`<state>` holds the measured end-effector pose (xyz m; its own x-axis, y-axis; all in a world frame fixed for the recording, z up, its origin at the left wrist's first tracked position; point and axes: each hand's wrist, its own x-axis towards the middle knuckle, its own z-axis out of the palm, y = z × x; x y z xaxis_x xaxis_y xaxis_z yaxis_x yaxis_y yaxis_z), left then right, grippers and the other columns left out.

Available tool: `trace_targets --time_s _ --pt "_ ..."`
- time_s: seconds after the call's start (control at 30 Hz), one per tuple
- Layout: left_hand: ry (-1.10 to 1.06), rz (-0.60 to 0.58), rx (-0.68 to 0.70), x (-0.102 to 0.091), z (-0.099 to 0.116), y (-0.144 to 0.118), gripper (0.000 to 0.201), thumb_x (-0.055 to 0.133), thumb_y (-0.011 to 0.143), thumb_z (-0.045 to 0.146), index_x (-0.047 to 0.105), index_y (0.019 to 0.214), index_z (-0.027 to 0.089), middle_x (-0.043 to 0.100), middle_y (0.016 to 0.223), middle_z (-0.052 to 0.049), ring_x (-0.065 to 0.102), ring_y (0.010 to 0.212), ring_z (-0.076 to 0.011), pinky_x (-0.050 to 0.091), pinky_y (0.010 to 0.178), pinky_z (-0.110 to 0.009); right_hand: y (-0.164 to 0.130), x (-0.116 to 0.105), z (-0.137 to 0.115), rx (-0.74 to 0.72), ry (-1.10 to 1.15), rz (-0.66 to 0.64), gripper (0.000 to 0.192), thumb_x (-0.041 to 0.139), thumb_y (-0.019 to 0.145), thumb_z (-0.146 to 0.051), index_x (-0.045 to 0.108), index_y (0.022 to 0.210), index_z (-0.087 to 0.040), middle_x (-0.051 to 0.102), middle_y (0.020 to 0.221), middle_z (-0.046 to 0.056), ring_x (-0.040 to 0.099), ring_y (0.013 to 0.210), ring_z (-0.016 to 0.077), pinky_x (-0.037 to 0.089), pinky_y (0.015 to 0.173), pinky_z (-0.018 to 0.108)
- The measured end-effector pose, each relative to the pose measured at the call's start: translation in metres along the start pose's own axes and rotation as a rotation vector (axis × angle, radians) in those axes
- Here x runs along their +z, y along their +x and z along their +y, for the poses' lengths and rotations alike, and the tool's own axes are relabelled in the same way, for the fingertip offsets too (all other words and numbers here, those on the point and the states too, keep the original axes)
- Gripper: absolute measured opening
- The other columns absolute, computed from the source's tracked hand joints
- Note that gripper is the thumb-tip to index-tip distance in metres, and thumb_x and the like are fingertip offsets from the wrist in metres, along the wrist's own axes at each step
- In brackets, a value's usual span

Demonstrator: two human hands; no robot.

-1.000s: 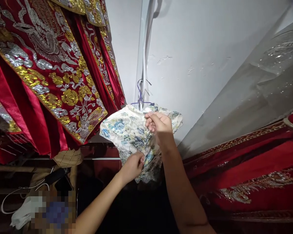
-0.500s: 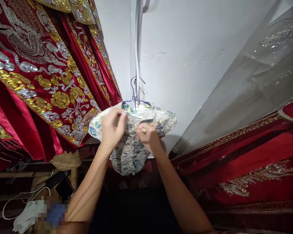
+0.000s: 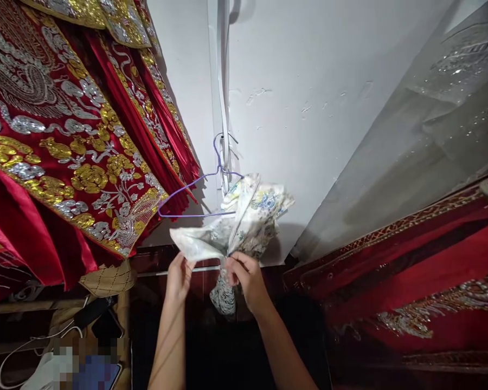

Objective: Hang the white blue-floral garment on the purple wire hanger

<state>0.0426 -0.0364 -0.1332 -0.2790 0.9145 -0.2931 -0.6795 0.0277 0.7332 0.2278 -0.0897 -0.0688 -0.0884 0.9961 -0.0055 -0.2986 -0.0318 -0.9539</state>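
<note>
A purple wire hanger [image 3: 187,215] hangs by its hook from a white fixture on the wall. A white garment with a blue and yellow floral print [image 3: 264,208] is still draped over the hanger's right side, while the left side is bare wire. My left hand [image 3: 179,275] pinches the garment's pale left part from below. My right hand [image 3: 244,276] grips the fabric near the middle of its opening. Beneath my hands a bunched, darker patterned end of the cloth dangles. The garment's exact kind is hard to tell.
Red embroidered costumes with gold and silver sequins [image 3: 89,151] hang at the left. On the right are a sheer sparkly white fabric [image 3: 431,119] and another red garment [image 3: 410,276]. A white cable [image 3: 8,352] and phones lie on a wooden seat at lower left.
The garment's left shoulder has come off the hanger, baring its left arm. Both hands have moved down, pulling cloth toward me. The view has shifted slightly.
</note>
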Motion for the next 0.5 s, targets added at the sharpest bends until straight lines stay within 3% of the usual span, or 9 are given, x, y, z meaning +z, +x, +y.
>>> trace_targets --time_s 0.1,0.17,0.27,0.33,0.4,0.5 --pt "0.159 -0.066 -0.045 -0.013 -0.015 -0.013 0.026 0.076 0.074 0.022 0.070 0.098 0.012 0.074 0.088 -0.008 0.071 0.082 -0.0200 0.057 0.077 -0.030 -0.009 -0.038 0.013 0.061 0.026 -0.015 0.026 0.061 0.084 -0.036 0.057 0.065 -0.019 0.046 0.042 -0.006 0.033 0.041 0.0078 0.025 0.048 0.024" --pt "0.165 -0.154 -0.003 -0.012 -0.004 -0.018 0.030 0.082 0.069 0.029 0.070 0.092 0.014 0.072 0.088 -0.006 0.069 0.079 -0.0184 0.055 0.073 -0.027 -0.016 -0.066 0.021 0.102 -0.031 -0.041 0.028 0.060 0.084 -0.035 0.055 0.061 -0.019 0.043 0.041 -0.007 0.030 0.041 0.0075 0.023 0.048 0.024" --pt "0.110 -0.287 0.081 0.011 0.022 -0.033 0.029 0.083 0.070 0.036 0.066 0.085 0.016 0.066 0.082 -0.002 0.063 0.074 -0.0141 0.051 0.070 -0.023 -0.022 -0.092 0.024 0.207 -0.237 -0.159 0.029 0.064 0.082 -0.036 0.056 0.060 -0.018 0.045 0.043 -0.006 0.032 0.043 0.0082 0.024 0.049 0.025" --pt "0.160 -0.419 0.096 0.035 0.031 -0.053 0.025 0.077 0.079 0.039 0.064 0.084 0.018 0.063 0.081 -0.001 0.060 0.074 -0.0131 0.048 0.071 -0.022 -0.021 -0.094 0.019 0.184 -0.350 -0.194 0.030 0.070 0.080 -0.041 0.058 0.064 -0.018 0.054 0.055 -0.003 0.041 0.052 0.0103 0.030 0.054 0.025" --pt "0.300 -0.595 0.099 0.059 0.032 -0.078 0.023 0.068 0.088 0.040 0.065 0.085 0.018 0.063 0.086 -0.003 0.059 0.078 -0.0144 0.047 0.074 -0.023 -0.016 -0.085 0.011 0.078 -0.351 -0.138 0.034 0.070 0.082 -0.050 0.061 0.072 -0.018 0.059 0.069 0.000 0.050 0.066 0.0141 0.038 0.064 0.027" --pt "0.570 -0.864 0.188 0.086 0.030 -0.109 0.023 0.060 0.094 0.038 0.068 0.087 0.017 0.063 0.097 -0.007 0.059 0.091 -0.0189 0.045 0.084 -0.028 -0.011 -0.060 -0.002 0.036 -0.119 -0.106 0.050 0.052 0.088 -0.068 0.067 0.089 -0.021 0.064 0.079 0.004 0.059 0.085 0.0218 0.046 0.080 0.034"
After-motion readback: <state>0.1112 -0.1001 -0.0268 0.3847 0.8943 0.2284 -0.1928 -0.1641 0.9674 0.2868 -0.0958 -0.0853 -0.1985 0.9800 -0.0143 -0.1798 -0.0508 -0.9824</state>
